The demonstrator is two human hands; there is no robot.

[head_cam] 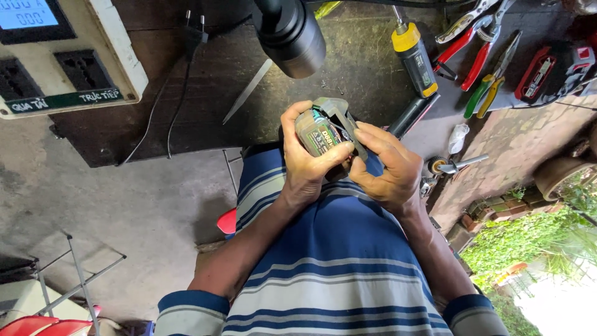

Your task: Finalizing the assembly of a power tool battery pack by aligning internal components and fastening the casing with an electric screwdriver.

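We note a small green-and-white rectangular label point(321, 138) on the face of the grey-green battery pack point(326, 130). Far up-left of the pack, a pale blue rectangular screen point(25, 12) in a black frame on the cream socket box point(118, 43). Below that screen, still left of the pack, a long dark green label strip point(65, 99) with light lettering.

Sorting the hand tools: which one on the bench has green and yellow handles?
The pliers lying right of the red-handled pair; the screwdriver is yellow and black.
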